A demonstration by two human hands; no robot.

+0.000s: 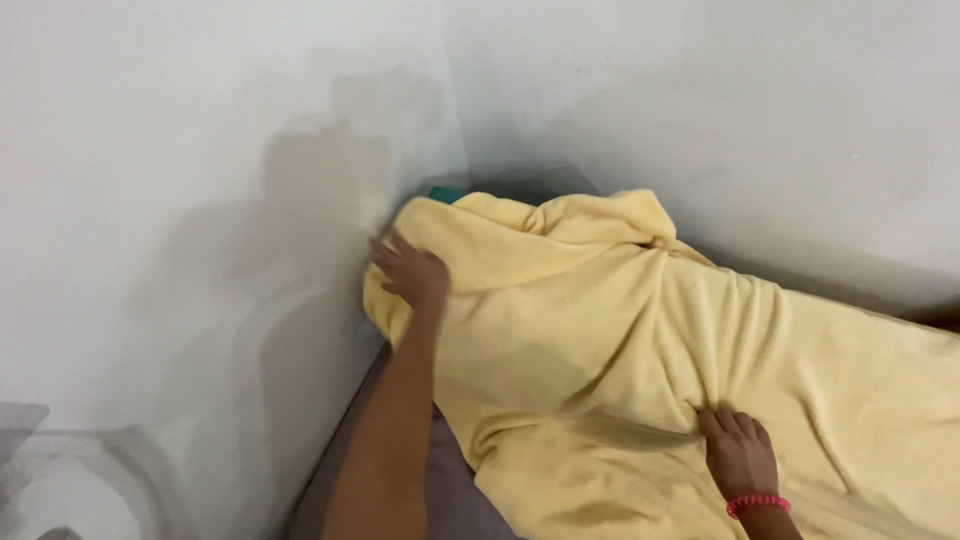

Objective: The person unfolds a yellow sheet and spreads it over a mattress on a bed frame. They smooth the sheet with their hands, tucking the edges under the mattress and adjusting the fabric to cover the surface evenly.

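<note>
Left hand: arm stretched forward, fingers spread and pressed onto the far corner of the yellow fleece blanket, next to the white wall.
Right hand: pink wristband, palm down, fingertips pinching a fold of the blanket.
Blanket: rumpled over the grey mattress, bunched in the wall corner; a teal item peeks out behind it.

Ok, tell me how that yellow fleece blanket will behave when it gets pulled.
The fluffy yellow fleece blanket probably drags floppily: it bunches into folds under the right hand. It likely grips rather than slips, its nap looking plush where the left hand presses.
</note>
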